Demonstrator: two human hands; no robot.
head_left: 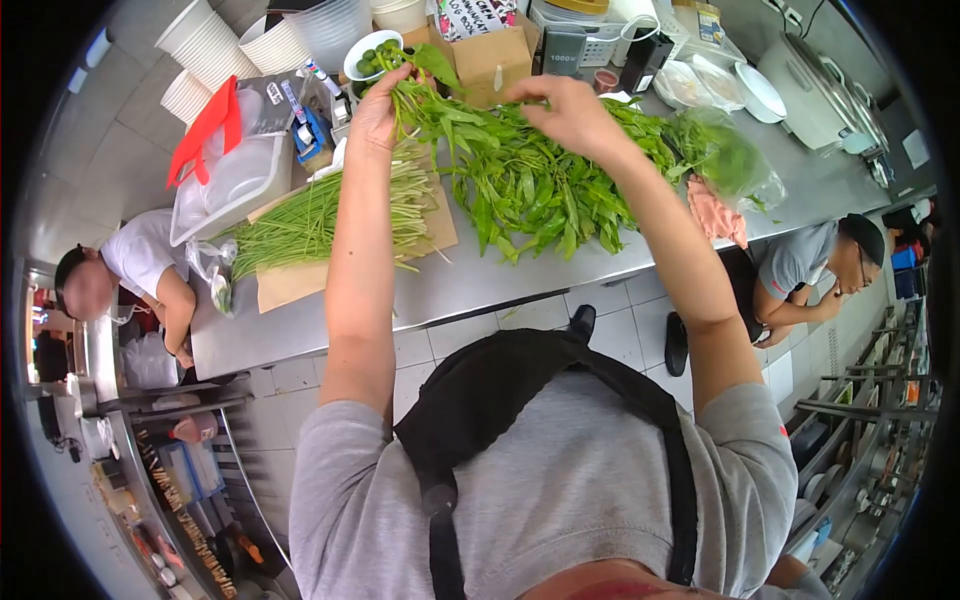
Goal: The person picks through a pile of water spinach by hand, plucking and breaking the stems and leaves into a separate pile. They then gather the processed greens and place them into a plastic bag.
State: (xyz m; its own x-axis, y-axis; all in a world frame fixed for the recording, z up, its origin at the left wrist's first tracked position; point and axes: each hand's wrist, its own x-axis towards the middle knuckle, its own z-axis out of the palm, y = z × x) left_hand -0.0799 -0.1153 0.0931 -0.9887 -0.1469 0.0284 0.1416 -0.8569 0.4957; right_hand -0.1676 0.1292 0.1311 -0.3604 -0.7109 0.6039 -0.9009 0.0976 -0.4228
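Observation:
My left hand (375, 112) is closed round the stems of a water spinach bunch (425, 98), whose leaves hang to the right. My right hand (572, 112) hovers above the big pile of loose water spinach (545, 185), fingers bent and apart, with nothing visible in them. Left of the pile, long thin green stems (320, 220) lie on brown cardboard (290, 288), partly behind my left forearm. A white bowl of small green limes (372, 55) stands just behind my left hand.
On the steel table (480, 285) are stacked white tubs (205, 45), a tape dispenser (312, 135), a cardboard box (495, 65), a bag of greens (725, 150) and a pink cloth (715, 210). One person (150, 260) is at the left end, another (810, 265) at the right.

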